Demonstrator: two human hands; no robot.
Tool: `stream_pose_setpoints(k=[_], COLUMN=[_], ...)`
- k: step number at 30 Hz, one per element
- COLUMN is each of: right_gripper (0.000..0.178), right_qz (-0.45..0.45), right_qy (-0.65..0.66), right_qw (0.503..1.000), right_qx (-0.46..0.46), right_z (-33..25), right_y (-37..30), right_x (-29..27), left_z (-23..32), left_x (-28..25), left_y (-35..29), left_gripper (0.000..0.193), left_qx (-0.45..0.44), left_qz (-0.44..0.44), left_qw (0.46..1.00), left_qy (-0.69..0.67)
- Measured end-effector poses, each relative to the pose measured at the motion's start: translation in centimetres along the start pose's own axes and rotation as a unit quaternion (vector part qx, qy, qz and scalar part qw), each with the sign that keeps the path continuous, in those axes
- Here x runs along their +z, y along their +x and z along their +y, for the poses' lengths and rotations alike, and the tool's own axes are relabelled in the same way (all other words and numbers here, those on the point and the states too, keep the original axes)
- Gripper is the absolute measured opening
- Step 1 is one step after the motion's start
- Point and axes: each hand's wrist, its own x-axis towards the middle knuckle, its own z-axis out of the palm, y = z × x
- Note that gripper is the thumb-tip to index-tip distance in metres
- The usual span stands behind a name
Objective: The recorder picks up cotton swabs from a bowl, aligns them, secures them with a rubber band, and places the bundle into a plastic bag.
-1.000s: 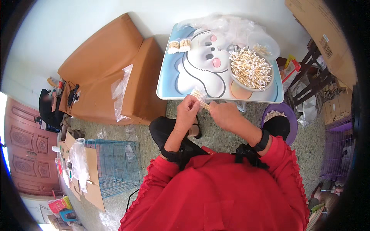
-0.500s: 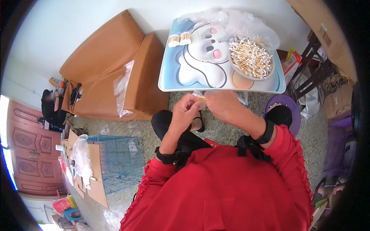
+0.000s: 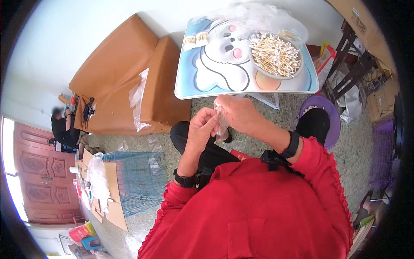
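Note:
A small clear plastic bag [image 3: 222, 124] with cotton swabs inside hangs between my hands, just in front of the table's near edge. My left hand [image 3: 202, 127] pinches the bag's left side between thumb and fingers. Closed on its upper end is my right hand [image 3: 239, 113], whose fingers partly hide it. Beyond my hands, a round bowl [image 3: 281, 77] heaped with loose cotton swabs [image 3: 276, 54] stands on the right of the table. Two bundles of swabs [image 3: 196, 40] lie side by side at the table's far left.
The cartoon-print table [image 3: 215, 88] carries a pile of clear plastic bags [image 3: 254, 17] at its back. A purple basin [image 3: 334, 129] sits on the floor by my right leg. To the left are a brown sofa [image 3: 116, 77], a blue wire cage [image 3: 142, 181] and a seated person [image 3: 64, 127].
The bag has swung from lying sideways to hanging down between my hands. My right hand has shifted slightly up and left. The whole view has moved a little.

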Motion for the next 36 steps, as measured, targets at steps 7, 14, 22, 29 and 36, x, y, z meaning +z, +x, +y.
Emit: stream_pose_setpoints(k=[7, 14, 22, 29, 36], right_gripper=[0.012, 0.011, 0.011, 0.009, 0.009], right_qz=[-0.002, -0.02, -0.118, -0.174, -0.211], right_qy=[0.069, 0.136, 0.24, 0.212, 0.159], right_qw=[0.997, 0.989, 0.961, 0.961, 0.959], right_qx=[0.04, 0.048, 0.072, -0.022, -0.104], right_z=[0.6, -0.5, -2.0, -1.8, -2.0], right_y=[-0.9, -1.8, -2.9, -4.8, -5.2], right_x=[0.8, 1.4, 4.3, 6.2, 6.8], left_z=[-0.2, -2.1, -2.7, -3.9, -5.0], left_x=[0.3, -2.1, -4.7, -4.8, -4.6], left_y=[-1.1, -4.0, -8.8, -11.2, -11.6], left_gripper=[0.005, 0.003, 0.002, 0.004, 0.006], left_qx=[-0.007, 0.056, -0.019, -0.097, -0.125], left_qz=[0.017, 0.07, 0.078, 0.031, 0.042], left_qw=[1.0, 0.993, 0.994, 0.986, 0.983], left_qy=[0.01, 0.079, 0.077, 0.129, 0.13])
